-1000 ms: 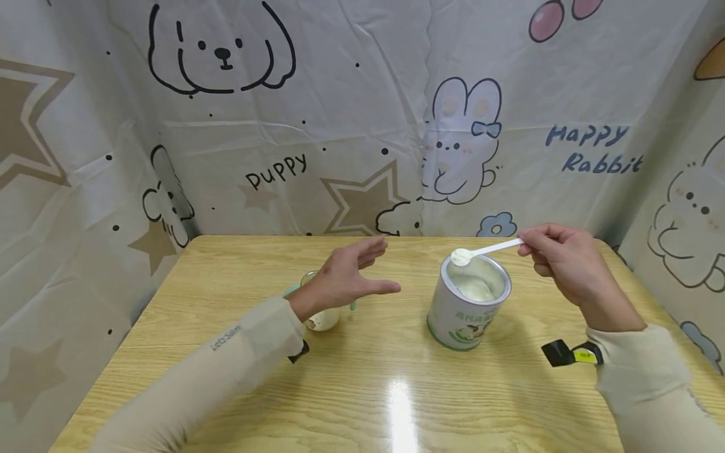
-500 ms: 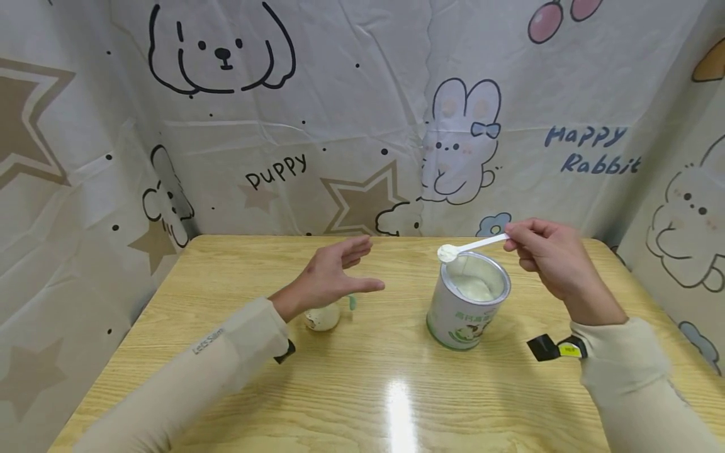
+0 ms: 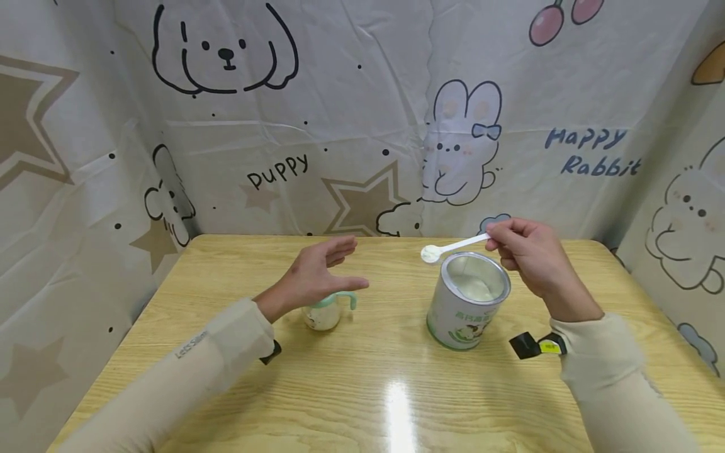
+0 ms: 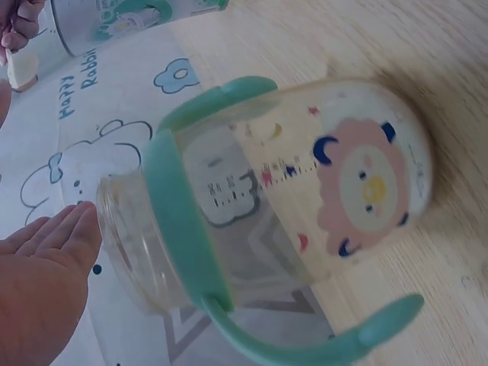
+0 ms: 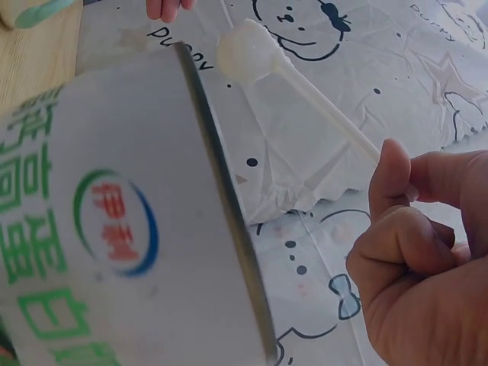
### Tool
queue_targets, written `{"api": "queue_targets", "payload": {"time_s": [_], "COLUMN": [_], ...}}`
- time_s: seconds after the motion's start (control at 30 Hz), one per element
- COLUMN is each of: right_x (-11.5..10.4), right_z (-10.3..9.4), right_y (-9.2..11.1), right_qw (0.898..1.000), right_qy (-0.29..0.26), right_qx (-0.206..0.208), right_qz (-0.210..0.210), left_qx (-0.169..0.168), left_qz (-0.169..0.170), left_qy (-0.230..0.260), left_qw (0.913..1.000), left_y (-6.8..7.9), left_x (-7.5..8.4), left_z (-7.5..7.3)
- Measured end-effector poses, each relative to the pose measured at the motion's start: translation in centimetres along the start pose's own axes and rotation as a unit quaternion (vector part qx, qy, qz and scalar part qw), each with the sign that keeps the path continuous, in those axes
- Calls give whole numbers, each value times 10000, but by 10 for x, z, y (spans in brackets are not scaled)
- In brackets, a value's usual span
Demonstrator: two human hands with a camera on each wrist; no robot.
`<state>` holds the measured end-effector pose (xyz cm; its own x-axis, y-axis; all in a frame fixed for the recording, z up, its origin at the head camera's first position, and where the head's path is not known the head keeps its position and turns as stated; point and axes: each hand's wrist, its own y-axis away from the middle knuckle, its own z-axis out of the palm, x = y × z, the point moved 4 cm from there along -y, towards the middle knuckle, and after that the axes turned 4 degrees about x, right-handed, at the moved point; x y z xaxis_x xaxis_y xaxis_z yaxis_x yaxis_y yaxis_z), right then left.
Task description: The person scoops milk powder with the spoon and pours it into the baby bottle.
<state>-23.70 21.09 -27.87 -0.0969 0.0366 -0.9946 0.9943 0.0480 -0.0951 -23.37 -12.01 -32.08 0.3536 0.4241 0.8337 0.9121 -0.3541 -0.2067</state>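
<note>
My right hand point(image 3: 527, 255) pinches the end of a long white measuring scoop point(image 3: 461, 243), its bowl heaped with pale powder, just left of the rim of an open milk powder tin point(image 3: 461, 321). More powder point(image 3: 476, 288) shows inside the tin. In the right wrist view, thumb and index finger hold the scoop's handle point(image 5: 332, 114). My left hand point(image 3: 317, 274) has its fingers extended and thumb apart, holding nothing, above a clear baby bottle point(image 3: 323, 316) with mint-green handles. The left wrist view shows the bottle's open neck point(image 4: 133, 240) and a pink lion print; the hand covers part of it in the head view.
The wooden table point(image 3: 340, 390) carries the bottle at centre left and the tin at centre right. A printed cloth point(image 3: 362, 113) hangs along the back and both sides of the table.
The loaded scoop and right hand have moved left, from over the tin's opening to just past its left rim. My left hand has also shifted left, uncovering more of the bottle.
</note>
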Motion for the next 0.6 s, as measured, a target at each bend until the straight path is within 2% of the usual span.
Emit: {"api": "queue_targets", "payload": {"time_s": [0.17,0.37,0.6], "right_x": [1,2,3], "right_z": [9,22,38], "right_y": [-3,-5,-7], "right_qw": [10000,9999,9997], "right_qy": [10,28,159], "right_qx": [-53,-111,-169], "right_qz": [-17,1,-10], "left_qx": [92,111,261], "left_qz": [7,-155,-101], "left_qy": [-131,-160,-393], "left_qw": [9999,9997,9988], "left_y": [4,8,12], "left_x": [-3,-7,-13], "left_z": [-6,-13,-24]}}
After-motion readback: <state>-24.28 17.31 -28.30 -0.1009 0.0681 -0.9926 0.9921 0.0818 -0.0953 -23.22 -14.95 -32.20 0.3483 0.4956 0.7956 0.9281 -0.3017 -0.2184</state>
